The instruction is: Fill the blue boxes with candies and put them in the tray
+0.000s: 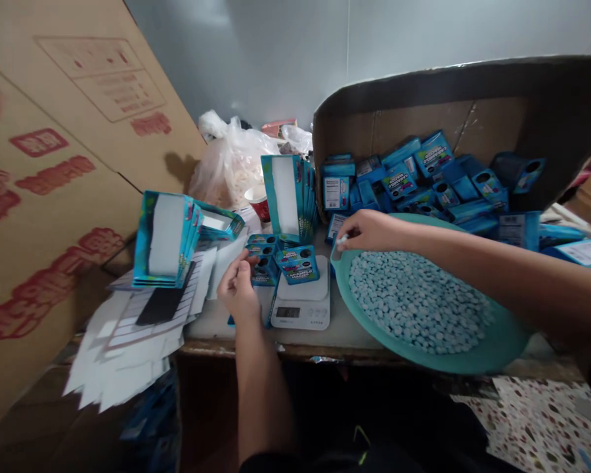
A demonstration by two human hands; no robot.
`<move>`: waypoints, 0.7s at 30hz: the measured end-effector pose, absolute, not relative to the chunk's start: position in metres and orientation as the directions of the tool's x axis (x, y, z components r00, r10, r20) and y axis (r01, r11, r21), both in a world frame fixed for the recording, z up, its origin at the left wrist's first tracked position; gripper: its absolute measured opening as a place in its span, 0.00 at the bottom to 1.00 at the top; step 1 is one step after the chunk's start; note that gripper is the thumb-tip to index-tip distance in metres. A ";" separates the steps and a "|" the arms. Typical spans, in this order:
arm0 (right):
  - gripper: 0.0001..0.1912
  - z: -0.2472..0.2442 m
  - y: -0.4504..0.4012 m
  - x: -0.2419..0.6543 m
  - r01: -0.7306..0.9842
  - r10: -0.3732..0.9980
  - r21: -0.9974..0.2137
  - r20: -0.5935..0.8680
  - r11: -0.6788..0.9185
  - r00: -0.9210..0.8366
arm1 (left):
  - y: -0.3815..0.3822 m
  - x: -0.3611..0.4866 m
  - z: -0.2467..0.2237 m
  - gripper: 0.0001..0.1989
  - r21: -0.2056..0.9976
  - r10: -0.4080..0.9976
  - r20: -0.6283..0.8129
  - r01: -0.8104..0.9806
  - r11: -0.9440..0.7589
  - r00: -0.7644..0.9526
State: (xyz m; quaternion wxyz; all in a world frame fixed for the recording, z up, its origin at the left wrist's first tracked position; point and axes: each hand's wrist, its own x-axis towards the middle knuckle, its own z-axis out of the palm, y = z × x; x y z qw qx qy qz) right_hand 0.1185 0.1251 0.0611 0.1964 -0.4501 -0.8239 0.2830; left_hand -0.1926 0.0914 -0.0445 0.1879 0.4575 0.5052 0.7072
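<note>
A small blue candy box (298, 266) stands on the white kitchen scale (303, 317), whose display is too blurred to read. My left hand (239, 286) is left of the scale, fingers loosely curled and apart, close to a group of similar blue boxes (262, 251); nothing shows in its grasp. At the left rim of the round teal basin (408, 358), my right hand (372, 230) has its fingertips pinched on pale blue candies (343, 242). Many more pale blue candies (418, 299) fill the basin, partly hidden under my right forearm.
Behind the basin, a large open carton (423, 85) holds many filled blue boxes. Flattened blue sleeves stand in stacks (283, 197) behind the scale and at left (165, 240). White paper sheets (123, 355) overhang the table edge. A red cup (260, 205) and plastic bag (226, 157) stand behind.
</note>
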 end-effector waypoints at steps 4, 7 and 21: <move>0.04 0.081 0.140 0.067 0.638 0.743 -0.471 0.058 0.609 -0.667 | 0.092 -0.194 -0.045 0.26 0.892 0.709 0.441 0.181 -0.414 -0.550; 0.08 0.084 0.145 0.041 0.651 0.696 -0.323 0.033 0.687 -0.717 | 0.092 -0.194 -0.044 0.27 0.903 0.715 0.420 0.175 -0.393 -0.559; 0.35 0.079 0.136 0.031 0.646 0.639 -0.131 -0.092 0.752 -0.763 | 0.089 -0.191 -0.040 0.23 0.891 0.736 0.430 0.117 -0.438 -0.523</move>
